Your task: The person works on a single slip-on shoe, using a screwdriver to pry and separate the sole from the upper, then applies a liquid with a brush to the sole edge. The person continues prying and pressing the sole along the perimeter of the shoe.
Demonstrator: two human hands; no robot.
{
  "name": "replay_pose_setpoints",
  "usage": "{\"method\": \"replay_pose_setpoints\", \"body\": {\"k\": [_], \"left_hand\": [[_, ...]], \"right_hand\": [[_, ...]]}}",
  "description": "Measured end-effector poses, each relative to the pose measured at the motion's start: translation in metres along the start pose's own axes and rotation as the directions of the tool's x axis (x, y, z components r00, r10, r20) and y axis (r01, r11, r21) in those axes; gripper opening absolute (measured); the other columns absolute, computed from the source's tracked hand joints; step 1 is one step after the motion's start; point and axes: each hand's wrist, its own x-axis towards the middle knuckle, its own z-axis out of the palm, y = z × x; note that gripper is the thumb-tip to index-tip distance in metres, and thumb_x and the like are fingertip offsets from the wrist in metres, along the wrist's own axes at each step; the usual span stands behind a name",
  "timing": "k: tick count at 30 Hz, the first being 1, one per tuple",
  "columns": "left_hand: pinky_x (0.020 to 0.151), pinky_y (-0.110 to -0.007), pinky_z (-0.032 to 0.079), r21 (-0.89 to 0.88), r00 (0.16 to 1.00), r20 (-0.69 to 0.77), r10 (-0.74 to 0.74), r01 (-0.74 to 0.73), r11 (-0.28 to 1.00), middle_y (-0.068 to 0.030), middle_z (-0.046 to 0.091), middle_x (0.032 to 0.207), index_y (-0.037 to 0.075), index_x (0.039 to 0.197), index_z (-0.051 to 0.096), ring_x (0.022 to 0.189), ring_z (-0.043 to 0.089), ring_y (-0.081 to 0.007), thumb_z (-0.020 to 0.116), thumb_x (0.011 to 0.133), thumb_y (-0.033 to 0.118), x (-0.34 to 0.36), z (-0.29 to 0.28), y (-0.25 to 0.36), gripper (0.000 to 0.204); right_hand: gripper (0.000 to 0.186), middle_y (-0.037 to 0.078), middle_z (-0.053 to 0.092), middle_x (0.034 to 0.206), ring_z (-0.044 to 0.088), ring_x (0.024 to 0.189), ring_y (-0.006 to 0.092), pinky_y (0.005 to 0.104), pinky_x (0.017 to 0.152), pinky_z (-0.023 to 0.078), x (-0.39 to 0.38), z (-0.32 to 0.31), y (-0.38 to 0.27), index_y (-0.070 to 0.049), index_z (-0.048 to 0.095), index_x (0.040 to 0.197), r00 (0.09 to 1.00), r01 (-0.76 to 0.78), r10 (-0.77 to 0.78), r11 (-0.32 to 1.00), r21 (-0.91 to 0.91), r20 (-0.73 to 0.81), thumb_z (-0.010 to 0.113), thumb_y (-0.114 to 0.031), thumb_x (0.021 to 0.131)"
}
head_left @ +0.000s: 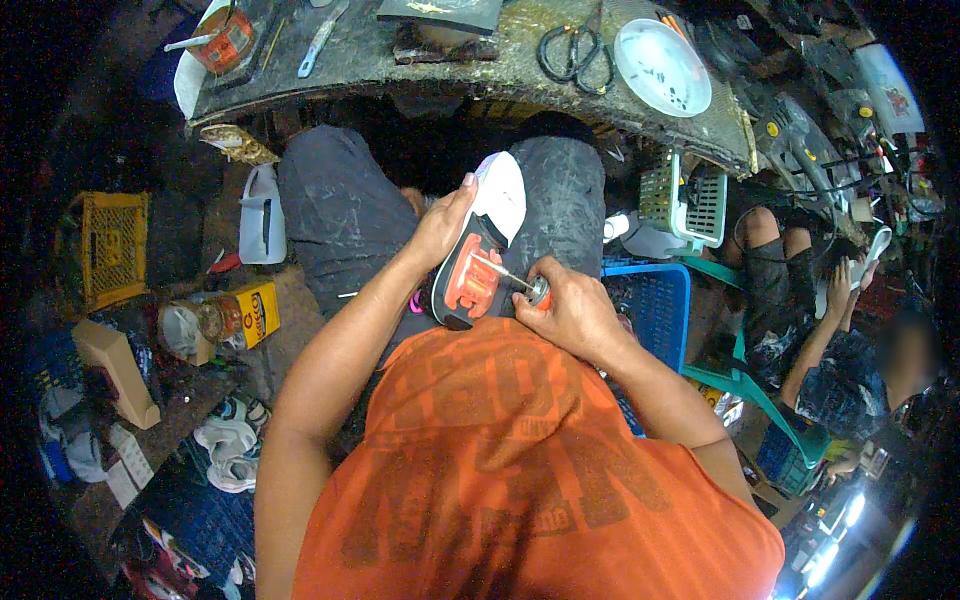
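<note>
A shoe [466,268] is held over my lap, its underside facing up, with a white toe end, a black middle and an orange plate toward the heel. My left hand [441,228] is closed round the shoe's left side near the toe. My right hand [577,309] is closed on a thin metal-shafted tool [508,275] with an orange and grey handle end. The shaft points left, and its tip lies over the orange plate. Whether the tip touches the plate cannot be made out. My fingers partly hide the tool's handle.
Ahead stands a worn workbench [470,82] bearing a white bowl [662,66], black-handled scissors [575,60] and an orange tub [226,45]. Blue crate [650,305] and pale green basket [682,200] are right. Left are a yellow crate [113,245] and shoes [228,440]. Another person [835,345] sits right.
</note>
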Motion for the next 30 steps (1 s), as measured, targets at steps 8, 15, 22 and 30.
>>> {"method": "replay_pose_setpoints", "body": {"k": [8, 15, 22, 30], "left_hand": [[0.099, -0.032, 0.049, 0.049, 0.999, -0.040, 0.017, -0.015, 0.999, -0.0094, 0.073, 0.118, -0.007, 0.128, 0.068, 0.109, 0.064, -0.0159, 0.038, 0.115, 0.054, 0.0063, -0.0008, -0.0087, 0.069], [0.101, -0.031, 0.049, 0.054, 0.996, -0.042, 0.075, -0.072, 0.996, -0.0096, 0.072, 0.121, -0.007, 0.129, 0.068, 0.111, 0.063, -0.0153, 0.038, 0.114, 0.056, 0.0050, 0.0003, -0.0093, 0.072], [0.101, -0.031, 0.048, 0.065, 0.995, -0.054, 0.082, -0.078, 0.995, -0.0089, 0.072, 0.122, -0.007, 0.130, 0.067, 0.111, 0.063, -0.0155, 0.038, 0.114, 0.058, 0.0036, 0.0016, -0.0063, 0.073], [0.099, -0.031, 0.049, 0.098, 0.995, -0.086, 0.048, -0.040, 0.994, -0.0093, 0.072, 0.121, -0.007, 0.129, 0.067, 0.108, 0.064, -0.0160, 0.041, 0.113, 0.059, 0.0032, -0.0012, -0.0048, 0.073]], "right_hand": [[0.044, 0.028, 0.073, 0.082, 0.073, 0.079, 0.0480, 0.0566, 0.074, 0.059, 0.0025, 0.0040, 0.0043, -0.002, 0.066, 0.108, 0.999, 0.022, -0.022, 1.000, -0.004, -0.049, 0.078, -0.040, 0.089], [0.045, 0.027, 0.074, 0.083, 0.074, 0.080, 0.0470, 0.0561, 0.073, 0.060, 0.0014, 0.0045, 0.0034, -0.003, 0.066, 0.110, 0.998, 0.030, -0.031, 0.999, -0.028, -0.052, 0.078, -0.041, 0.089], [0.046, 0.026, 0.075, 0.086, 0.075, 0.082, 0.0452, 0.0553, 0.075, 0.060, -0.0014, 0.0020, -0.0002, -0.002, 0.065, 0.110, 0.999, 0.035, -0.035, 0.999, -0.038, 0.002, 0.077, -0.041, 0.090], [0.047, 0.027, 0.075, 0.088, 0.075, 0.083, 0.0459, 0.0555, 0.076, 0.060, 0.0004, 0.0022, 0.0023, -0.001, 0.066, 0.113, 0.998, 0.053, -0.054, 0.998, -0.022, -0.023, 0.076, -0.041, 0.090]]}}
